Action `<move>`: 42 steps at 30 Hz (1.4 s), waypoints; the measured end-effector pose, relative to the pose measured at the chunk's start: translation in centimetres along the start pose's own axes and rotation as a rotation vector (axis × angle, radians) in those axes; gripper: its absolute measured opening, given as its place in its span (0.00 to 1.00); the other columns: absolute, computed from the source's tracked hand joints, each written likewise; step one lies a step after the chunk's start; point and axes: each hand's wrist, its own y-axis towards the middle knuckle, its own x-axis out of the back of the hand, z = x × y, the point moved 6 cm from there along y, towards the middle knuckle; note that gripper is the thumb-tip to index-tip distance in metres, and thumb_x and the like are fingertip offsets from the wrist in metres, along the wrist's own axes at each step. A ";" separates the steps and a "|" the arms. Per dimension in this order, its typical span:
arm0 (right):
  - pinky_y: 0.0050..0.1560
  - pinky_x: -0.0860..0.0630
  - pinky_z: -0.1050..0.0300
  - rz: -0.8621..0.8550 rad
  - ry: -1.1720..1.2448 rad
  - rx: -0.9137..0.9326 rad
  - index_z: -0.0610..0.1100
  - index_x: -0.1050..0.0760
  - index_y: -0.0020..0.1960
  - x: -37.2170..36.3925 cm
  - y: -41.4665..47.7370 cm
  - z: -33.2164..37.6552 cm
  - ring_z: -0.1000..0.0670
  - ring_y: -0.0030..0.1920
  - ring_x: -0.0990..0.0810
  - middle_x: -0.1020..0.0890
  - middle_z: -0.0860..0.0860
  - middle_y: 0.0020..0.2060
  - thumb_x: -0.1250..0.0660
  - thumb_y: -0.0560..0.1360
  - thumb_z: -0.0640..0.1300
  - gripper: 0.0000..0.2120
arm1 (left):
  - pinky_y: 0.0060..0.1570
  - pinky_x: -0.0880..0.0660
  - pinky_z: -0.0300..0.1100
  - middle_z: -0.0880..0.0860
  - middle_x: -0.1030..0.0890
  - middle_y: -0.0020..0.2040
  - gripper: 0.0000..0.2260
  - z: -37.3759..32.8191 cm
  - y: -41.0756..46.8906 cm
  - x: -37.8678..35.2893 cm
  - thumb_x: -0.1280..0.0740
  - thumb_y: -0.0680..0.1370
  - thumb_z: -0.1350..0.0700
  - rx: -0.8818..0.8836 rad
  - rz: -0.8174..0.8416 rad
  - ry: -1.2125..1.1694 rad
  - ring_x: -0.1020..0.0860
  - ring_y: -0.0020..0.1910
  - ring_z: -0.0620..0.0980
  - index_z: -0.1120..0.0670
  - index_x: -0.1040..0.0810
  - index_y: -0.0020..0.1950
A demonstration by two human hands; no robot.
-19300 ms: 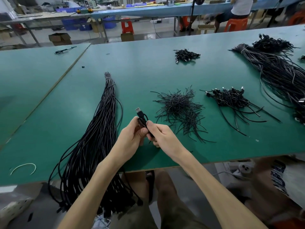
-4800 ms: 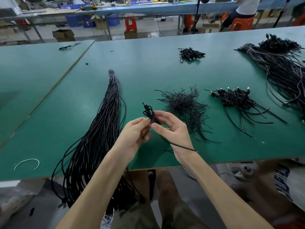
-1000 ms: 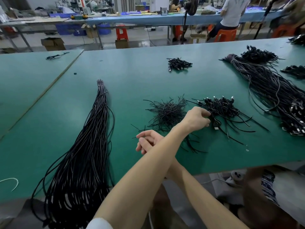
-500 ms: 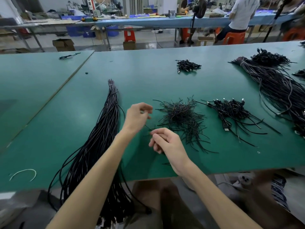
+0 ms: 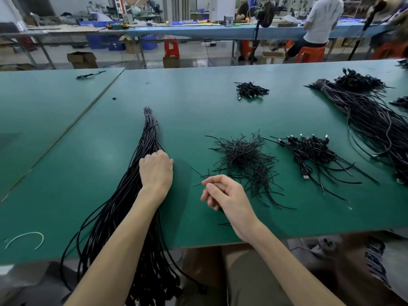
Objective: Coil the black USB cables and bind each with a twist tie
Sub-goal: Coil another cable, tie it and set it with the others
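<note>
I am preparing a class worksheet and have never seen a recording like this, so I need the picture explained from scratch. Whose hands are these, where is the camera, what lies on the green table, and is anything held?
There is no machine here. A person works bare-handed, and the single camera sits on their head, looking forward and down, so the arms enter from the bottom. On the green table lie a long bundle of black cables at the left, a pile of thin twist ties in the middle, and coiled cables to its right. A larger cable heap lies farther right. The left hand curls its fingers into the long bundle. The right hand hovers loosely curled near the ties; whether it pinches one is too small to tell.
</note>
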 end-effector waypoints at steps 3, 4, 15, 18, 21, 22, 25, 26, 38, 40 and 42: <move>0.36 0.26 0.62 0.000 0.008 -0.004 0.40 0.21 0.56 0.0 0.0 0.0 0.53 0.36 0.22 0.15 0.47 0.39 0.36 0.84 0.38 0.05 | 0.48 0.33 0.50 0.56 0.17 0.42 0.14 0.2 0.3 -0.2 0.37 0.85 0.51 -0.002 0.011 0.022 0.20 0.46 0.60 0.57 0.27 0.43; 0.36 0.26 0.62 0.000 0.010 -0.007 0.40 0.21 0.56 0.0 0.0 0.0 0.53 0.36 0.22 0.15 0.47 0.39 0.36 0.84 0.38 0.05 | 0.47 0.34 0.49 0.54 0.20 0.37 0.16 0.2 0.3 -0.2 0.37 0.84 0.51 0.005 0.024 0.015 0.22 0.43 0.60 0.56 0.29 0.39; 0.36 0.26 0.62 0.013 0.023 -0.010 0.40 0.21 0.56 -0.1 0.2 -0.2 0.53 0.37 0.21 0.15 0.46 0.39 0.35 0.84 0.38 0.05 | 0.51 0.28 0.44 0.40 0.22 0.32 0.09 0.1 0.2 -1.4 0.31 0.79 0.47 -0.038 0.136 -0.515 0.23 0.35 0.43 0.48 0.21 0.41; 0.37 0.25 0.61 0.004 0.041 -0.009 0.40 0.22 0.57 0.0 0.3 -0.4 0.52 0.38 0.21 0.15 0.46 0.40 0.36 0.84 0.38 0.05 | 0.36 0.29 0.39 0.42 0.22 0.30 0.09 -0.6 -0.1 -1.4 0.28 0.78 0.54 -0.096 0.253 -0.963 0.27 0.30 0.41 0.53 0.20 0.38; 0.40 0.23 0.60 -0.009 0.071 -0.008 0.41 0.23 0.60 0.0 0.4 -0.4 0.51 0.41 0.19 0.14 0.45 0.44 0.36 0.85 0.40 0.06 | 0.33 0.34 0.32 0.46 0.25 0.32 0.08 -1.2 -0.9 -0.4 0.28 0.77 0.54 -0.226 0.461 -1.251 0.31 0.31 0.42 0.52 0.21 0.37; 0.41 0.22 0.60 -0.010 0.067 -0.010 0.42 0.23 0.61 0.0 0.5 -0.4 0.51 0.42 0.18 0.14 0.45 0.46 0.36 0.85 0.41 0.07 | 0.34 0.34 0.32 0.48 0.25 0.34 0.08 -1.8 -1.4 -0.2 0.27 0.77 0.54 -0.307 0.567 -1.263 0.31 0.33 0.43 0.52 0.21 0.39; 0.44 0.20 0.58 0.026 0.068 -0.019 0.43 0.23 0.63 -0.3 0.6 -0.4 0.49 0.47 0.16 0.14 0.45 0.50 0.35 0.84 0.46 0.10 | 0.42 0.29 0.37 0.54 0.21 0.38 0.05 -3.1 -3.3 -0.1 0.25 0.77 0.53 -0.468 0.880 -1.216 0.26 0.39 0.47 0.53 0.18 0.44; 0.45 0.20 0.58 0.041 0.069 -0.019 0.43 0.22 0.63 -0.4 0.6 -0.4 0.49 0.48 0.15 0.14 0.45 0.51 0.35 0.84 0.47 0.11 | 0.45 0.28 0.38 0.55 0.20 0.39 0.05 -3.3 -3.6 0.0 0.24 0.77 0.53 -0.481 0.921 -1.209 0.24 0.41 0.48 0.54 0.16 0.46; 0.41 0.21 0.58 -0.087 0.206 -0.051 0.36 0.25 0.53 0.7 0.6 -0.8 0.48 0.46 0.15 0.16 0.45 0.49 0.37 0.85 0.43 0.09 | 0.36 0.30 0.35 0.49 0.22 0.30 0.19 -3.4 -2.8 -1.0 0.30 0.81 0.44 -0.372 0.680 -1.143 0.28 0.31 0.45 0.53 0.19 0.34; 0.39 0.21 0.57 -0.057 0.239 -0.043 0.37 0.27 0.53 0.5 0.6 -0.5 0.47 0.44 0.16 0.15 0.43 0.50 0.39 0.86 0.42 0.08 | 0.33 0.31 0.35 0.49 0.23 0.27 0.24 -3.5 -2.7 -1.2 0.32 0.81 0.39 -0.386 0.591 -1.027 0.28 0.28 0.45 0.53 0.20 0.31; 0.37 0.22 0.57 -0.034 0.237 -0.033 0.38 0.30 0.52 0.3 0.5 -0.1 0.46 0.40 0.17 0.14 0.40 0.50 0.42 0.87 0.41 0.07 | 0.30 0.33 0.34 0.49 0.24 0.25 0.25 -3.0 -2.7 -1.4 0.33 0.79 0.35 -0.398 0.507 -0.872 0.30 0.25 0.44 0.51 0.21 0.29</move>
